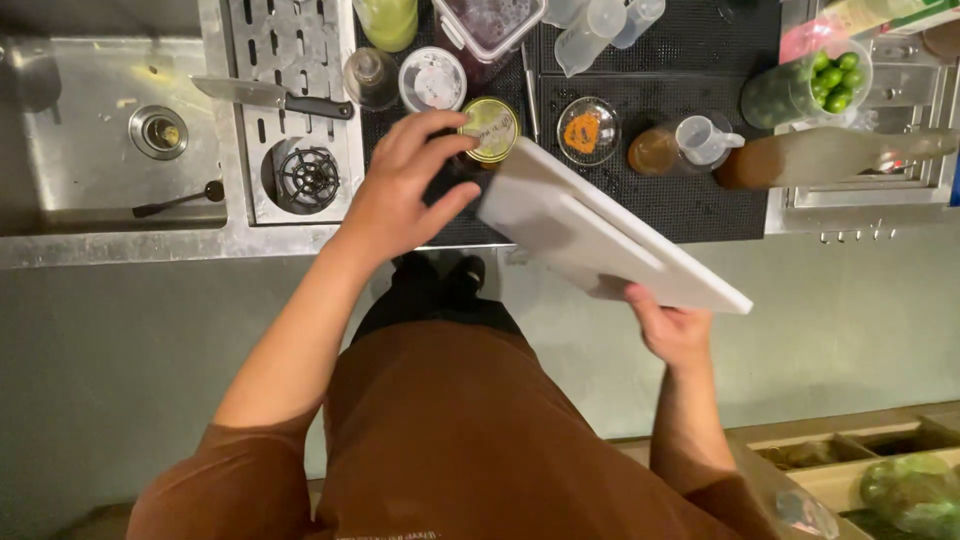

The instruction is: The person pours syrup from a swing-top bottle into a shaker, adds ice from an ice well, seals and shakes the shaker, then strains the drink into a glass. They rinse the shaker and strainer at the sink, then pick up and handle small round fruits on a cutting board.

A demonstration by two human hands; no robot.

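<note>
seen from above, a person in a brown shirt stands at a steel counter. the right hand (pixel 675 330) grips the near edge of a white cutting board (pixel 600 232), held tilted above the counter edge. the left hand (pixel 405 190), fingers spread, reaches over a gold-lidded jar (pixel 490 130) on a black mat (pixel 680 190). farther back lie a knife (pixel 270 97), a sink (pixel 90 190), and a tub of limes (pixel 810 85).

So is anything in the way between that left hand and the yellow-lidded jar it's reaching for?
Nothing visible. The left hand is already at the yellow-lidded jar, fingers beside its lid. The white cutting board, held by the right hand, is tilted just right of the jar, not between them.
</note>
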